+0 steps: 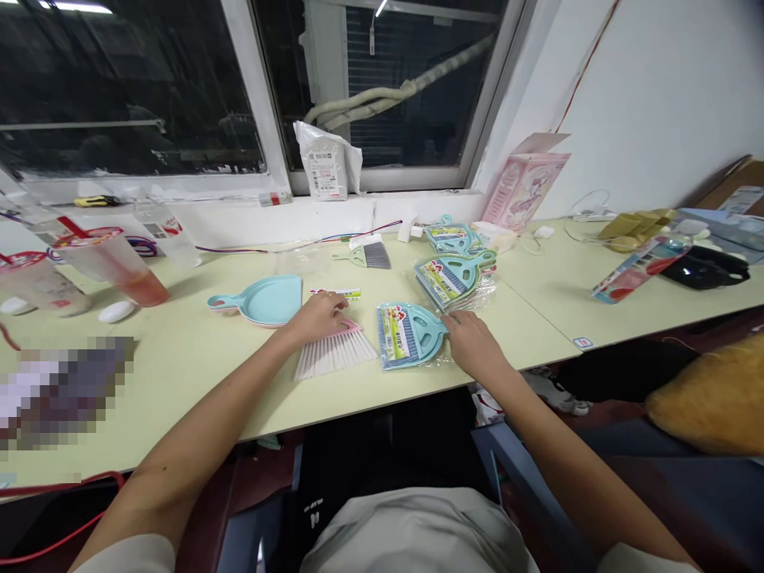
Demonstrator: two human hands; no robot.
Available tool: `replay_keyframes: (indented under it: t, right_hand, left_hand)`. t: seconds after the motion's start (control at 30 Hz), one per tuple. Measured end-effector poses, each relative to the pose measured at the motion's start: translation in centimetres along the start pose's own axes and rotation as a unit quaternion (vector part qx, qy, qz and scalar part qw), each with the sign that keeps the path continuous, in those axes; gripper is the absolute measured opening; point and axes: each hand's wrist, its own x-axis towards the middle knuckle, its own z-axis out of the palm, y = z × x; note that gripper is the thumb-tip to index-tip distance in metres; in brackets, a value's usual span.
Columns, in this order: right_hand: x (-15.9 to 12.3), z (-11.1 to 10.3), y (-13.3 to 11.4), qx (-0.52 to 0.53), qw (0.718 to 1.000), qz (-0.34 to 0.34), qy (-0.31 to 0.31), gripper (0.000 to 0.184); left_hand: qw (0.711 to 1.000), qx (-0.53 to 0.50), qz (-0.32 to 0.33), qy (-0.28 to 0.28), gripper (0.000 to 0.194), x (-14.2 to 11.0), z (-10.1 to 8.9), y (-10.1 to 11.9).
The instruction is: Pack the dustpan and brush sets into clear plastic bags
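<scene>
We're on one head cam: sits above the wearer, aimed forward and down. We see the shirt (418, 537) closest at the bottom edge, desk (191, 342) across mid-frame, window (179, 87) and wall (645, 95) farther up.

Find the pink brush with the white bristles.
In the head view, the pink brush lies near the front edge of the table, beneath the left hand, just left of the packaged blue dustpan set.

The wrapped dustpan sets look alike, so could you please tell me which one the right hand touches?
The blue set nearest the table's front edge: the right hand holds its handle, while the middle pile and back pile lie untouched.
</scene>
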Motion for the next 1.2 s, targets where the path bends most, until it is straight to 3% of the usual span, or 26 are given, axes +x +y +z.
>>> replay_keyframes:
  t: [0.17,0.27,0.4,0.6,0.87,1.0,1.2]
  right_hand:
    - [0.1,-1.0,-1.4,0.020,0.999,0.014,0.046,0.042]
    - [0.6,-1.5,-2.5,0.070,0.995,-0.021,0.067,0.035]
    - [2.2,-1.5,-4.3,0.132,0.987,-0.077,0.057,0.031]
    - [6.0,-0.6,-7.0,0.128,0.987,-0.094,-0.005,0.029]
    - [8.7,-0.8,-10.2,0.088,0.990,-0.098,-0.057,0.028]
    - [8.4,-0.7,-9.4,0.206,0.973,-0.101,-0.029,0.029]
    - [6.6,0.4,-4.4,0.349,0.932,-0.012,0.101,0.035]
  left_hand:
    - [0.999,0.024,0.027,0.040,0.029,0.2,0.9,-1.0]
    - [0.995,0.049,0.050,0.074,0.031,0.4,1.3,-1.9]
    - [0.988,0.092,0.008,0.125,0.033,0.7,1.0,-3.7]
    - [0.990,0.118,-0.013,0.077,0.036,0.6,0.7,-5.8]
    - [0.988,0.152,-0.037,0.012,0.038,0.8,0.8,-5.4]
    - [0.987,0.152,-0.046,0.015,0.037,0.7,0.6,-5.2]
    - [0.987,0.150,-0.055,0.023,0.036,0.8,0.7,-5.0]
